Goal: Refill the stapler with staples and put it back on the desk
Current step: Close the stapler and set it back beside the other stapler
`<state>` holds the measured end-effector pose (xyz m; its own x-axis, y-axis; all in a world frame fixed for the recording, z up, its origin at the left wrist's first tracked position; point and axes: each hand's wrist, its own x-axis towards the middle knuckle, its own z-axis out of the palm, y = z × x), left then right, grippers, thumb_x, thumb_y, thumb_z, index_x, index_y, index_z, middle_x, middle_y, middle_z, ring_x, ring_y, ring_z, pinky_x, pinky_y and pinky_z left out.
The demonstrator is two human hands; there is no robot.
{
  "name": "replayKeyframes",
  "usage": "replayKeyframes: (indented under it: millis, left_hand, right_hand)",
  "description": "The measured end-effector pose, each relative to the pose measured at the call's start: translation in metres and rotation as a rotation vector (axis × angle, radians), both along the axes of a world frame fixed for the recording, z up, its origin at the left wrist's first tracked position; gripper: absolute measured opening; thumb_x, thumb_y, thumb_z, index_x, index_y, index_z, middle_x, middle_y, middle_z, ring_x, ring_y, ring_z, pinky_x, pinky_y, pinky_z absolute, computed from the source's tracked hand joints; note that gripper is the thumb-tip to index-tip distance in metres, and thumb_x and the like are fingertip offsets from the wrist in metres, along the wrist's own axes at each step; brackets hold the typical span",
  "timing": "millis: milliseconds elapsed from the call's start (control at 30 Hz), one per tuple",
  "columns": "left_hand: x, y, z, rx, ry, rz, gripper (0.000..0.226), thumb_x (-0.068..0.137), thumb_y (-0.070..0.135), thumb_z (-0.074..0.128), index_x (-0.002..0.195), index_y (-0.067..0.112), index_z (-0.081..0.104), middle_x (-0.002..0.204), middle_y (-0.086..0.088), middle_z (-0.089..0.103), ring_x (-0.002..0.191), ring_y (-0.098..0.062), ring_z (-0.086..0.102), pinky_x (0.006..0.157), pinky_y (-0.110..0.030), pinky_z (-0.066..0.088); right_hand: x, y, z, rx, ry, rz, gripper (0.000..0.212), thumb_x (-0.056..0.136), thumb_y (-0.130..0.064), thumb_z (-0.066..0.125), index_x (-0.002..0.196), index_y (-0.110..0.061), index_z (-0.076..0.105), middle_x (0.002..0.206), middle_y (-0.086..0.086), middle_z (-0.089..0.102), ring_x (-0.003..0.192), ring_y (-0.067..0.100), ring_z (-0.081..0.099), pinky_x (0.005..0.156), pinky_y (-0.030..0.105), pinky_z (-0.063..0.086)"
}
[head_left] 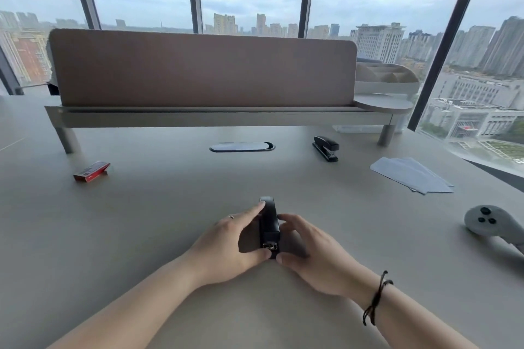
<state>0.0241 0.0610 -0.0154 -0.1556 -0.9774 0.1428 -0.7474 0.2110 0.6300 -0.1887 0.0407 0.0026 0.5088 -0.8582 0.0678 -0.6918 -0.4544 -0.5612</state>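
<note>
Tall windows with a grey city skyline stand behind a pale desk [170,207] that carries a low partition screen [202,68] on a raised shelf. Seen from the head camera, a black stapler [268,224] lies on the desk near the front edge, its long axis pointing away from the person. The left hand [226,246] and the right hand [314,255] flank it, fingers [253,211] closed lightly against both sides, thumbs at its near end. A red staple box [91,171] lies well apart to the left. A second stapler [326,148], some papers [411,174] and a grey controller [489,224] sit to the right.
</note>
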Motion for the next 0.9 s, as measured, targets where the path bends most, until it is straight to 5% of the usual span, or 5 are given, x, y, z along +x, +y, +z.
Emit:
replayKeyframes:
  millis: [67, 300, 567, 900]
  left_hand:
    - [-0.007, -0.025, -0.002, -0.012, 0.005, 0.017, 0.094, 0.073, 0.058, 0.070, 0.152, 0.045, 0.022, 0.144, 0.018, 0.052, 0.135, -0.005, 0.044, 0.110, -0.029, 0.038]
    - [-0.038, -0.116, -0.007, -0.012, -0.035, 0.099, 0.090, 0.073, 0.065, 0.062, 0.149, 0.050, 0.016, 0.143, 0.007, 0.055, 0.134, -0.018, 0.049, 0.107, -0.042, 0.044]
    - [-0.062, -0.212, -0.003, 0.029, -0.123, 0.135, 0.086, 0.082, 0.063, 0.052, 0.151, 0.046, 0.003, 0.150, -0.004, 0.049, 0.138, -0.029, 0.044, 0.109, -0.049, 0.040]
    - [-0.079, -0.279, 0.002, -0.007, -0.263, 0.136, 0.078, 0.092, 0.060, 0.044, 0.155, 0.038, 0.003, 0.157, -0.001, 0.041, 0.144, -0.028, 0.038, 0.113, -0.046, 0.030]
  right_hand:
    - [-0.004, -0.021, 0.000, -0.007, -0.001, -0.025, 0.064, 0.089, -0.026, 0.065, 0.145, -0.033, 0.035, 0.133, -0.020, 0.060, 0.124, 0.010, 0.053, 0.084, 0.010, 0.035]
    - [-0.015, -0.096, -0.005, -0.094, -0.010, -0.171, 0.054, 0.086, -0.020, 0.059, 0.136, -0.033, 0.046, 0.132, -0.012, 0.066, 0.123, 0.024, 0.057, 0.099, 0.035, 0.045]
    - [-0.011, -0.185, -0.015, -0.128, 0.003, -0.371, 0.034, 0.089, -0.026, 0.055, 0.124, -0.029, 0.055, 0.116, -0.001, 0.071, 0.112, 0.032, 0.061, 0.084, 0.035, 0.049]
    - [-0.009, -0.247, -0.020, -0.154, -0.044, -0.524, 0.032, 0.091, -0.025, 0.052, 0.122, -0.026, 0.058, 0.124, 0.000, 0.069, 0.116, 0.030, 0.060, 0.082, 0.035, 0.046]
